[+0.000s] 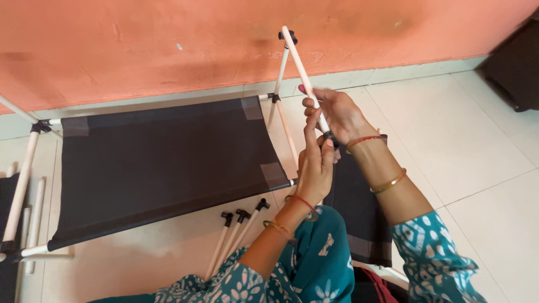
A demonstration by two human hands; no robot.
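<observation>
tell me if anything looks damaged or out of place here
Nothing looks broken or spilled. Both the left hand and the right hand grip a white rod near its black connector. The black fabric shelf sags between its rods. Three spare rods lie on the floor. The orange wall is scuffed.

Soft even daylight, sharp, faint shadows
</observation>
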